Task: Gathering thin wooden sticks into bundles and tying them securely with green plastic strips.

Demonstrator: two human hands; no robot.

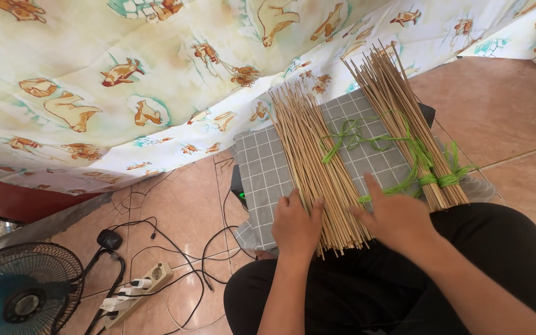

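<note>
Fan: a teal electric fan (pixel 23 291) behind a black wire guard stands at the far left bottom corner, on the tiled floor (pixel 181 211).
Power strip: a pale power strip (pixel 136 293) lies just right of the fan, with plugs in it and black cables (pixel 175 248) looping over the tiles.
Cloth: a cream printed sheet (pixel 156 80) with animal figures hangs across the top and drapes down behind everything.
Cushion: a grey checked cushion (pixel 262 167) rests in front of the person's lap and bears the sticks.
Left hand: the left hand (pixel 296 224) lies palm down at the near end of the loose bundle, fingers pressed together and resting on the sticks' left edge; it presses rather than pinches.
Loose sticks: a flat spread of thin tan bamboo sticks (pixel 308 155) runs from the lap up toward the sheet, lying on the cushion between both hands.
Green string: a loosened green plastic string (pixel 352 139) curls on the cushion just right of the loose sticks.
Right hand: the right hand (pixel 395 217) lies flat with fingers spread, the index finger pointing up along the right edge of the loose sticks, touching them.
Tied bundle: a second bundle of sticks (pixel 404 118), bound by green string near its lower end, lies tilted at the right, beside the right hand.
Trousers: black trousers (pixel 367 279) fill the bottom.
</note>
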